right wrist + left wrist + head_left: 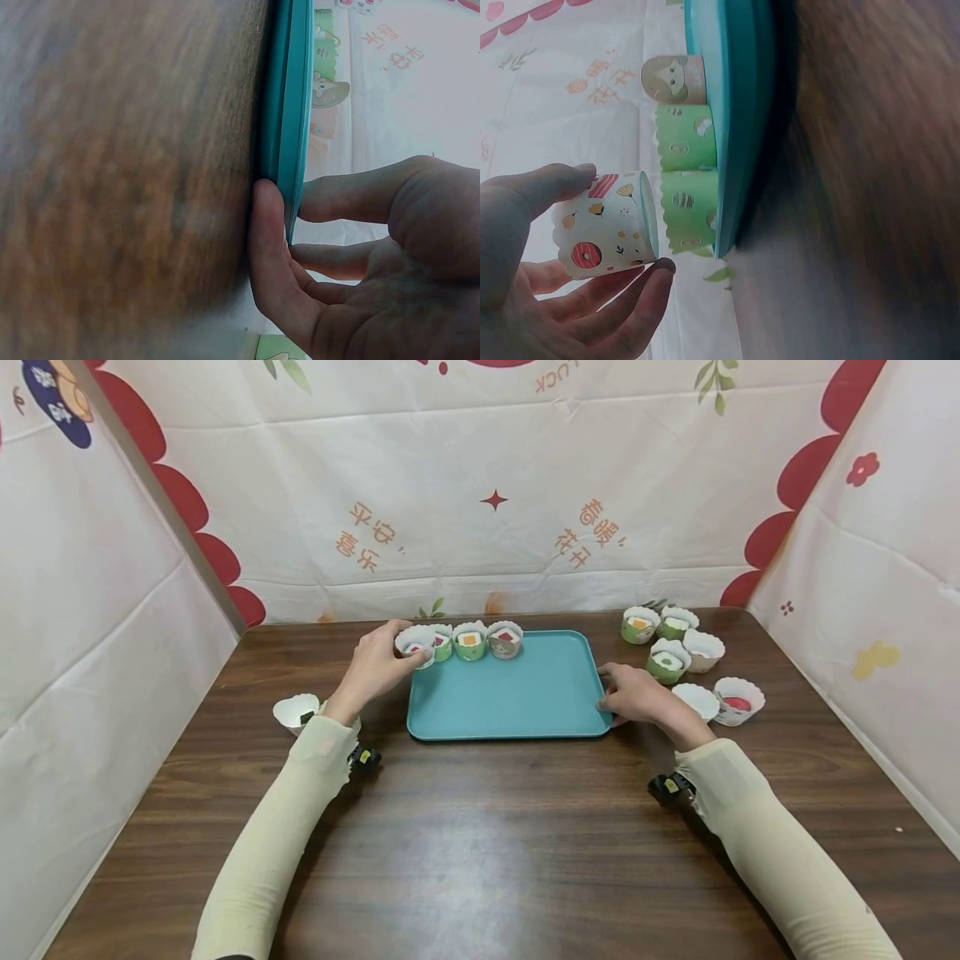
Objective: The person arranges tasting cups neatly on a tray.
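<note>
My left hand [378, 662] holds a white paper baking cup [604, 229] between thumb and fingers, at the back left corner of a teal tray [517, 706]. Red-and-white contents show inside it in the head view. The left wrist view shows a gap between its base and the tray. Along the tray's back edge stand two green paper cups [470, 652] and a pinkish-brown one [506, 647], with small white, orange and red pieces inside. My right hand [637, 695] grips the tray's right edge, thumb above the rim and a finger below.
Several filled paper cups [668, 662] stand at the back right, some close behind my right hand. A white cup [296, 713] with something dark inside stands at the left, near my left sleeve, which partly hides another cup. Printed cloth walls [465, 527] border the wooden table [465, 843].
</note>
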The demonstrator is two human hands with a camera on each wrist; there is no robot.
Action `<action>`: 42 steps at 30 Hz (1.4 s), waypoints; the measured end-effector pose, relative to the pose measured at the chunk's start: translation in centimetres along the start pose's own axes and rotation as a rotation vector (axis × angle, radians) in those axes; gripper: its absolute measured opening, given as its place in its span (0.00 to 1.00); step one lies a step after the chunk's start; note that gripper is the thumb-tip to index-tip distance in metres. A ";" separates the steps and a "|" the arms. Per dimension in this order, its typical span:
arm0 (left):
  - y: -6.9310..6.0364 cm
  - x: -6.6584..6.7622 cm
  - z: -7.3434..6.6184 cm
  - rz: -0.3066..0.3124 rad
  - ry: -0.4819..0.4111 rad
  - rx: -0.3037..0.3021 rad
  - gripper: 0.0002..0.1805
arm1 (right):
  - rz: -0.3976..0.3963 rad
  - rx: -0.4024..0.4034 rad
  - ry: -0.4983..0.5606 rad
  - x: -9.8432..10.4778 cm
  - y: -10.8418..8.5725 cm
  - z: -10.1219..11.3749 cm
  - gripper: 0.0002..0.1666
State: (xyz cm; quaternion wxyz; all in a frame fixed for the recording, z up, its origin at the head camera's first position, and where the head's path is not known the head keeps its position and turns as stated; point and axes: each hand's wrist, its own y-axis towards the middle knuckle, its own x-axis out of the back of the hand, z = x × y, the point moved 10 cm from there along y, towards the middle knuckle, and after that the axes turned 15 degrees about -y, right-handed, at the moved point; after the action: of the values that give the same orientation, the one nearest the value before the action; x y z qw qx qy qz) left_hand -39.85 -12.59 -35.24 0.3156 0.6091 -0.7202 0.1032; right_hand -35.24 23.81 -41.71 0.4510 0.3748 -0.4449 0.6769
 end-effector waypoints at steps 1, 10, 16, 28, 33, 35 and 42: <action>0.1 -0.2 -0.2 0.000 0.001 -0.007 0.33 | -0.001 -0.002 0.000 0.0 0.0 0.0 0.40; 0.6 -1.7 -1.7 0.015 -0.003 -0.041 0.33 | -0.002 0.003 0.016 -0.1 0.0 -0.1 0.40; 1.2 -3.0 -2.5 0.046 -0.007 -0.064 0.35 | -0.004 0.006 0.010 -0.1 0.0 -0.2 0.40; 2.2 -5.4 -4.4 0.094 -0.027 -0.100 0.35 | -0.004 0.009 0.001 0.1 0.0 -0.1 0.40; 2.5 -6.0 -5.1 0.111 -0.054 -0.124 0.33 | -0.006 0.003 0.005 0.2 0.0 -0.1 0.40; 2.7 -6.3 -5.4 0.117 -0.061 -0.133 0.32 | -0.007 0.006 0.003 0.1 0.0 -0.1 0.39; 3.2 -7.3 -6.4 0.120 -0.045 -0.165 0.29 | -0.008 0.008 -0.001 0.0 0.0 -0.1 0.40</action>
State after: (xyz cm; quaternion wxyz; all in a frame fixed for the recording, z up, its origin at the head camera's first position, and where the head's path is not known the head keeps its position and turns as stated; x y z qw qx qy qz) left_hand -40.38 -2.48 -33.77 0.3418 0.5388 -0.7684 0.0484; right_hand -35.23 23.95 -41.74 0.4519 0.3785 -0.4409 0.6769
